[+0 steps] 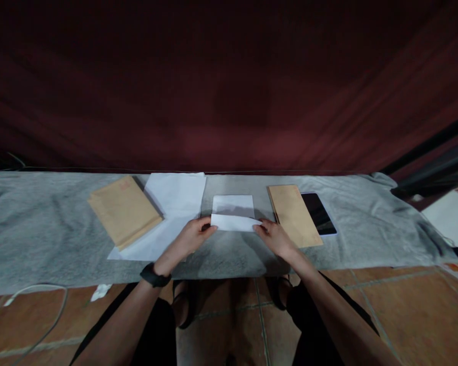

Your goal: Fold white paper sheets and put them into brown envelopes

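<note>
Between both hands is a white sheet of paper (232,206), its near part folded up into a strip (234,222) that faces me. My left hand (196,234) pinches the strip's left end between thumb and fingers. At the right end, my right hand (274,236) grips it the same way. Left of my left hand, large white sheets (177,195) lie partly under a stack of brown envelopes (124,208). Close to my right hand rests a smaller pile of brown envelopes (295,216), overlapping a dark-screened tablet (319,213).
Grey cloth (370,218) covers the long, narrow table, with a dark red curtain (229,101) behind it. A pale cable (61,310) and a crumpled white scrap (101,292) lie on the tiled floor (232,335). Another white surface (452,218) stands at the far right.
</note>
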`<action>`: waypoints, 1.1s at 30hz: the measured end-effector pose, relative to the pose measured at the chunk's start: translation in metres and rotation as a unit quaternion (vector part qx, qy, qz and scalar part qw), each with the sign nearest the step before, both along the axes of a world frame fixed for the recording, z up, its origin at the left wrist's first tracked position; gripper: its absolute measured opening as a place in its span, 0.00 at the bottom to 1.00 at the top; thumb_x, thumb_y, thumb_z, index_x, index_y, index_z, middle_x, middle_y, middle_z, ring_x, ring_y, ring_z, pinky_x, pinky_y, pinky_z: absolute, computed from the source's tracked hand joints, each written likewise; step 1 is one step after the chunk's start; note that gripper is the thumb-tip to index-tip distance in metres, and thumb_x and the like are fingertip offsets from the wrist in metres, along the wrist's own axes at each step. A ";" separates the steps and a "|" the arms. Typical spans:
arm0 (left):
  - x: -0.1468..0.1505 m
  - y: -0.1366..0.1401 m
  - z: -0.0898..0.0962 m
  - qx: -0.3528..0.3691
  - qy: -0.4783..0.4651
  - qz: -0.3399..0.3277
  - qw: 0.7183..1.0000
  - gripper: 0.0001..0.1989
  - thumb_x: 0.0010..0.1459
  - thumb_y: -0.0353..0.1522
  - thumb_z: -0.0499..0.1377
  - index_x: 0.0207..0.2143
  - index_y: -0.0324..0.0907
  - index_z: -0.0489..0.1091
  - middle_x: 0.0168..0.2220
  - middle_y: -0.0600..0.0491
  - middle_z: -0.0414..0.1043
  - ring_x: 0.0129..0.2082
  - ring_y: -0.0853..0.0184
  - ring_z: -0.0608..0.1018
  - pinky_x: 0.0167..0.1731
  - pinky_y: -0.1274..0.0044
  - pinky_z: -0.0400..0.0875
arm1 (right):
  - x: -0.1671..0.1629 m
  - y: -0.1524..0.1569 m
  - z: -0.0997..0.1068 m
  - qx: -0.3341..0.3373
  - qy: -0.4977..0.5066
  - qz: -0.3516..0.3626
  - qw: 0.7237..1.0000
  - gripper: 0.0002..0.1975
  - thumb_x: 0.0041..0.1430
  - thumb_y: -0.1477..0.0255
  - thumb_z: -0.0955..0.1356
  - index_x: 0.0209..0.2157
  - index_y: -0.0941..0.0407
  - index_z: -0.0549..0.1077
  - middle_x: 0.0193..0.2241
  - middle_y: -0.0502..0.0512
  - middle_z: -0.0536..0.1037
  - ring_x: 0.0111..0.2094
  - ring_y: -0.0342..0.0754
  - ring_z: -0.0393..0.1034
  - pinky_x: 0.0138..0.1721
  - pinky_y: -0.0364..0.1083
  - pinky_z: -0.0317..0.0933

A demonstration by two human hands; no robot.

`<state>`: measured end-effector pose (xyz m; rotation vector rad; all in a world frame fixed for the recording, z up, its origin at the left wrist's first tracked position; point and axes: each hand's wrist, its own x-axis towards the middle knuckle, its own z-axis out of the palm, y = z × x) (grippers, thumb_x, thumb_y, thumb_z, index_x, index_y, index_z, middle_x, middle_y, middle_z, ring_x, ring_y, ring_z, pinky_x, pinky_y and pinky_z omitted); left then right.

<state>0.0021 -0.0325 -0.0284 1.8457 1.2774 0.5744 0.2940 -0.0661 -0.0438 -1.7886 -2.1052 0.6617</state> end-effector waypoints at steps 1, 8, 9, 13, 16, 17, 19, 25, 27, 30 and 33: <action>0.003 0.002 -0.001 0.011 0.006 0.015 1.000 0.13 0.60 0.41 0.55 0.33 0.43 0.73 0.29 0.55 0.74 0.30 0.66 0.74 0.32 0.77 0.67 | -0.002 0.002 -0.002 0.005 0.002 -0.016 1.000 0.16 0.70 0.63 0.61 0.38 0.54 0.76 0.31 0.54 0.83 0.33 0.50 0.78 0.31 0.43 0.63; 0.021 0.009 -0.005 0.062 0.045 0.119 0.990 0.15 0.60 0.40 0.53 0.23 0.45 0.59 0.21 0.60 0.57 0.23 0.69 0.63 0.26 0.78 0.56 | -0.014 0.020 -0.005 0.035 0.005 -0.097 0.995 0.11 0.69 0.64 0.63 0.43 0.53 0.75 0.34 0.53 0.83 0.35 0.49 0.78 0.31 0.42 0.61; 0.023 0.009 -0.005 0.060 0.058 0.127 0.988 0.14 0.60 0.40 0.52 0.23 0.45 0.59 0.21 0.60 0.57 0.23 0.69 0.63 0.26 0.78 0.56 | -0.016 0.022 -0.005 0.033 0.002 -0.105 0.994 0.11 0.69 0.64 0.62 0.44 0.53 0.74 0.36 0.53 0.83 0.36 0.49 0.78 0.33 0.42 0.61; 0.030 0.011 -0.002 0.041 0.126 0.151 0.980 0.13 0.62 0.38 0.52 0.25 0.45 0.62 0.21 0.59 0.61 0.24 0.68 0.68 0.27 0.78 0.58 | -0.022 0.028 0.000 0.000 -0.016 -0.130 0.991 0.13 0.69 0.64 0.62 0.48 0.53 0.74 0.38 0.55 0.83 0.40 0.50 0.78 0.36 0.42 0.62; 0.036 0.012 0.004 0.028 0.203 0.170 0.964 0.12 0.65 0.37 0.51 0.30 0.44 0.68 0.25 0.55 0.71 0.28 0.66 0.74 0.30 0.77 0.61 | -0.028 0.032 0.005 -0.019 -0.015 -0.153 0.988 0.16 0.69 0.64 0.63 0.54 0.52 0.71 0.40 0.55 0.83 0.41 0.50 0.78 0.39 0.43 0.64; 0.039 0.012 0.007 0.025 0.231 0.175 0.957 0.12 0.66 0.37 0.51 0.33 0.43 0.70 0.28 0.53 0.73 0.30 0.64 0.76 0.31 0.76 0.62 | -0.030 0.033 0.006 -0.024 -0.018 -0.161 0.987 0.17 0.69 0.64 0.63 0.56 0.52 0.69 0.40 0.56 0.83 0.42 0.51 0.79 0.39 0.43 0.64; 0.044 0.012 0.011 0.019 0.278 0.182 0.943 0.13 0.67 0.37 0.50 0.38 0.43 0.72 0.32 0.50 0.77 0.34 0.61 0.78 0.33 0.75 0.64 | -0.034 0.036 0.008 -0.029 -0.035 -0.178 0.983 0.19 0.69 0.63 0.63 0.59 0.51 0.67 0.40 0.56 0.83 0.42 0.52 0.79 0.40 0.44 0.65; 0.051 0.017 0.016 0.005 0.335 0.196 0.922 0.15 0.67 0.37 0.48 0.45 0.43 0.72 0.40 0.46 0.80 0.41 0.58 0.81 0.36 0.74 0.68 | -0.046 0.045 0.009 -0.029 -0.091 -0.196 0.976 0.20 0.71 0.63 0.62 0.61 0.51 0.65 0.39 0.56 0.83 0.42 0.51 0.79 0.42 0.45 0.66; 0.052 0.018 0.016 0.005 0.342 0.198 0.918 0.15 0.68 0.37 0.48 0.47 0.42 0.72 0.41 0.45 0.80 0.42 0.57 0.81 0.37 0.73 0.69 | -0.048 0.047 0.009 -0.024 -0.104 -0.200 0.974 0.20 0.71 0.64 0.61 0.61 0.52 0.66 0.38 0.57 0.83 0.42 0.51 0.80 0.42 0.45 0.66; 0.056 0.018 0.017 0.003 0.352 0.207 0.913 0.16 0.68 0.37 0.48 0.49 0.42 0.71 0.41 0.44 0.80 0.43 0.56 0.81 0.38 0.71 0.71 | -0.050 0.048 0.009 -0.017 -0.122 -0.202 0.972 0.19 0.71 0.63 0.61 0.59 0.52 0.67 0.38 0.58 0.83 0.41 0.52 0.80 0.41 0.45 0.66; 0.059 0.018 0.018 0.009 0.360 0.214 0.908 0.17 0.68 0.37 0.47 0.51 0.42 0.71 0.41 0.44 0.80 0.43 0.56 0.82 0.39 0.71 0.72 | -0.053 0.049 0.007 -0.004 -0.138 -0.205 0.969 0.19 0.71 0.62 0.61 0.59 0.52 0.67 0.38 0.59 0.83 0.41 0.52 0.80 0.40 0.45 0.66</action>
